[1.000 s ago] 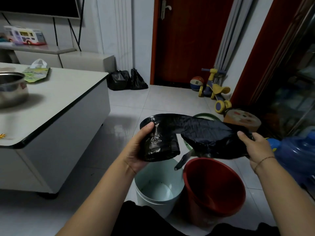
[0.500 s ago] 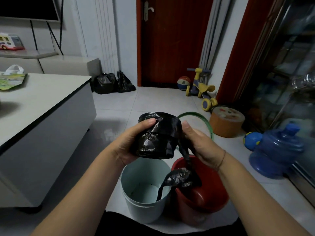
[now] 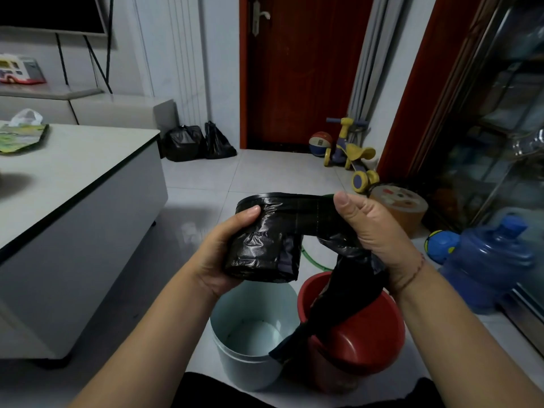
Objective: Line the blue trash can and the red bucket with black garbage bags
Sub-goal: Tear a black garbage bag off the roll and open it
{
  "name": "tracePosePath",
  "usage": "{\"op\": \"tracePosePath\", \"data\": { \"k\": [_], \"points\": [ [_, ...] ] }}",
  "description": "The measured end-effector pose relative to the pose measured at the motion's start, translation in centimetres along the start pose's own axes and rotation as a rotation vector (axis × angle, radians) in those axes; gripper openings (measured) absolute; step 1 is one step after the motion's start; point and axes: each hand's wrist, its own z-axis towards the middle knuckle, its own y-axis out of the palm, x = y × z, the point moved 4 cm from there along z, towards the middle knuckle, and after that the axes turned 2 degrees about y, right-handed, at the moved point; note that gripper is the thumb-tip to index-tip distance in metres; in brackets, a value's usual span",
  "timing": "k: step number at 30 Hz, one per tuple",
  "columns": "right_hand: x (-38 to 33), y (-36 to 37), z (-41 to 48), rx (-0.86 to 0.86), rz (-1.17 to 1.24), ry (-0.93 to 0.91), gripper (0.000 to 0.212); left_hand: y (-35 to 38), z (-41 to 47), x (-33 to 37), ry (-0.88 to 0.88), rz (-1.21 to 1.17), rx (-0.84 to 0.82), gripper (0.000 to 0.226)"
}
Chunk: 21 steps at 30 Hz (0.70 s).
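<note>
My left hand [image 3: 219,254] grips a roll of black garbage bags [image 3: 262,248] held above the floor. A strip of bag runs from the roll's top to my right hand [image 3: 374,234], which pinches it. The loose end of the black bag [image 3: 338,310] hangs down from that hand over the red bucket [image 3: 365,346]. The pale blue trash can [image 3: 235,357] stands on the floor just left of the bucket, touching it. Both containers are bare inside.
A white low table [image 3: 88,184] stands at the left. Two filled black bags [image 3: 197,142] sit by the red door [image 3: 303,69]. A toy scooter [image 3: 353,154], a ball [image 3: 320,143], a round stool [image 3: 400,207] and a blue water jug [image 3: 485,260] crowd the right side.
My right hand, which held the bag stretched far right, came in beside the roll, then drew slightly away with a strip. The loose end now dangles over the bucket.
</note>
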Motion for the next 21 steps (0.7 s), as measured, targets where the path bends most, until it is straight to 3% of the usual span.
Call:
{"op": "tracePosePath", "data": {
  "k": [8, 14, 21],
  "points": [
    [0.1, 0.1, -0.1, 0.042, -0.073, -0.011, 0.045, 0.2, -0.2, -0.2, 0.016, -0.064, -0.003, 0.051],
    [1.4, 0.7, -0.1, 0.058, -0.034, -0.014, 0.028, 0.3, 0.1, -0.7, 0.055, -0.09, 0.015, 0.053],
    [2.1, 1.4, -0.3, 0.031, 0.001, 0.003, 0.034, 1.0, 0.4, -1.6, 0.014, -0.158, 0.024, 0.076]
  ]
}}
